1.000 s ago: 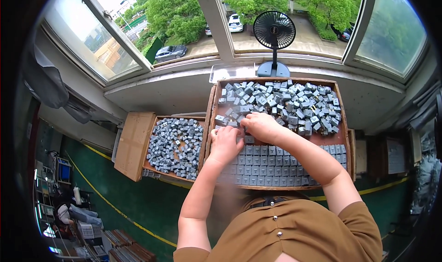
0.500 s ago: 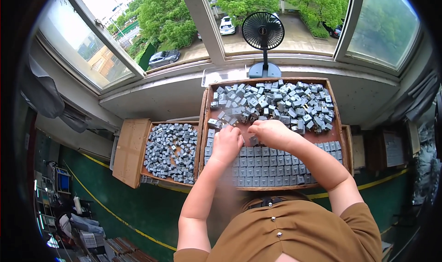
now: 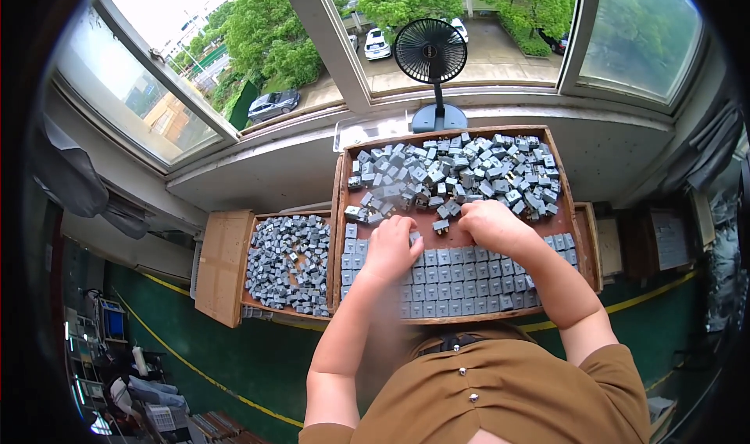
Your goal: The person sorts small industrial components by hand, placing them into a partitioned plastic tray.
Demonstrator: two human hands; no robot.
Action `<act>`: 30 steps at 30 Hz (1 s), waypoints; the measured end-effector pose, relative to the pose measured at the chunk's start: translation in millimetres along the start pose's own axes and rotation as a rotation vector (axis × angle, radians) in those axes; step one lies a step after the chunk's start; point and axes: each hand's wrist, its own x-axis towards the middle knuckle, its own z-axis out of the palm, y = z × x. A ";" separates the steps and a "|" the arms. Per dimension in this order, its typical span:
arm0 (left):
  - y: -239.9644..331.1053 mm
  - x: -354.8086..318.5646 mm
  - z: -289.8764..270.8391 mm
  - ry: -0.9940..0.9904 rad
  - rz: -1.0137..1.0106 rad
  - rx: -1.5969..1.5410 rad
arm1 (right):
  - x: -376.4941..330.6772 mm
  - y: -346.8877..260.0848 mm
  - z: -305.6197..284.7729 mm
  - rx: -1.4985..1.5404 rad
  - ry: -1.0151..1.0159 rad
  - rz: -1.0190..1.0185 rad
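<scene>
Both hands have drawn back from the loose heap toward the ordered rows.

Wooden tray (image 3: 337, 233) holds jumbled grey blocks (image 3: 461, 167) beyond neat rows (image 3: 461, 276). Left hand (image 3: 388, 249) lies curled on the rows; right hand (image 3: 491, 225) curls at the heap's edge. One loose block (image 3: 441, 227) sits between them, nearer the right; either grip's contents can't be told.

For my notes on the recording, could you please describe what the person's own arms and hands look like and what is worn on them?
Both forearms are bare from above the elbow down. The left hand and right hand wear no gloves, and no watch, ring or bracelet can be made out. The short sleeves belong to a mustard-brown shirt with small pale buttons down its front.
</scene>
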 end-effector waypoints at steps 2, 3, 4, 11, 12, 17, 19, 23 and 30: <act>12.9 7.5 3.2 0.091 0.082 -0.032 | -1.5 2.7 -1.0 0.091 0.134 0.116; 19.6 10.8 6.2 0.182 0.162 -0.065 | 1.6 1.3 2.4 0.059 0.210 0.124; 22.4 13.8 11.8 0.181 0.167 -0.064 | 5.5 -1.3 7.8 0.059 0.214 0.128; 17.2 17.6 15.2 0.059 0.220 0.041 | 26.2 3.8 43.2 -0.101 0.619 -0.017; 15.3 15.2 13.4 0.042 0.185 -0.045 | 24.1 4.1 41.8 -0.064 0.592 -0.035; 31.4 10.6 5.7 0.013 -0.013 -0.114 | 14.0 5.4 33.5 -0.019 0.421 -0.066; 26.7 11.1 10.9 -0.015 -0.012 -0.063 | 11.1 2.7 32.7 -0.061 0.338 -0.129; 7.4 7.0 13.1 -0.088 0.038 -0.074 | 1.0 4.1 5.3 0.149 0.308 -0.095; 44.6 18.1 19.1 -0.033 0.102 -0.139 | 15.6 9.9 25.1 -0.159 0.474 0.172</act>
